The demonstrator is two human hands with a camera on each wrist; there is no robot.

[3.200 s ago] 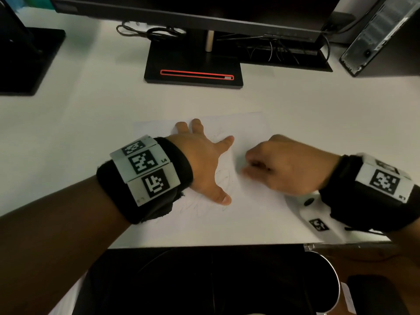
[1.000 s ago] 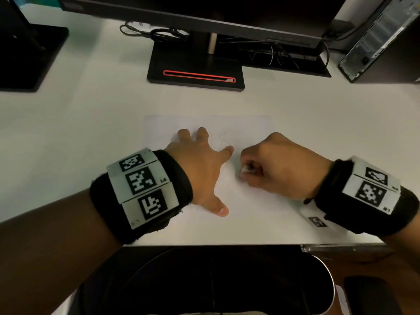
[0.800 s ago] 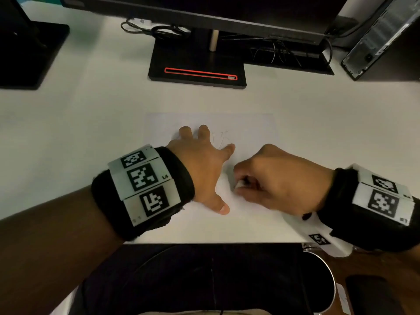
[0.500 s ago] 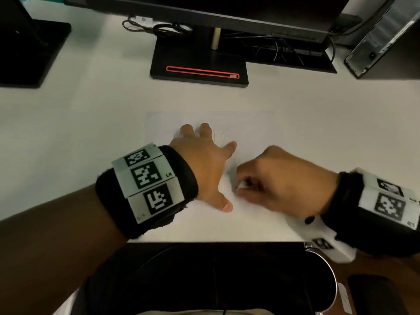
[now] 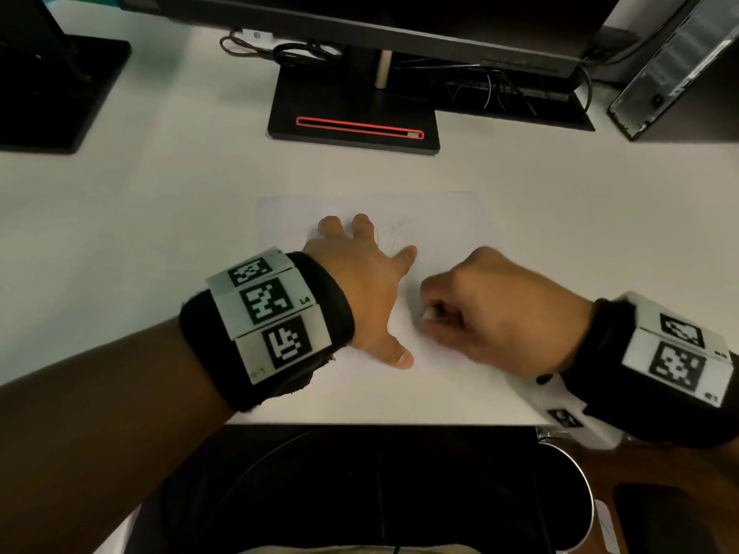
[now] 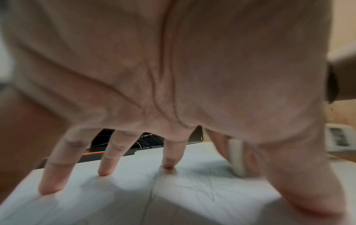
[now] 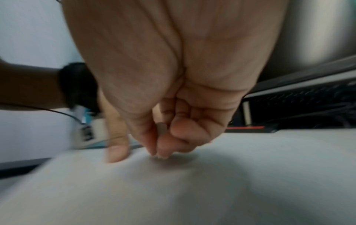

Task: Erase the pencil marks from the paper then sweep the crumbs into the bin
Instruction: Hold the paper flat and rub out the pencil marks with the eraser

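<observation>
Head view: mid-frame, the left hand (image 5: 362, 289) presses flat with spread fingers on the paper (image 5: 440, 217) lying on the white worktop (image 5: 140, 217); beside it to the right, the right hand (image 5: 492, 309) pinches a white eraser (image 5: 430, 313) against the sheet. The bin (image 5: 576, 477) sits at the lower right.

Left wrist view: fingers (image 6: 55, 172) splayed on the paper, pencil marks (image 6: 204, 191) in the lower centre, eraser at right.

Right wrist view: blurred; fingers curled round the eraser in mid-frame.

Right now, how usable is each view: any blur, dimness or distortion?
Head view: sharp but dim, wide-angle bending at the edges; pencil marks on the paper barely show. Left wrist view: left hand soft, eraser smeared, marks readable. Right wrist view: heavy motion blur around the right hand.
</observation>
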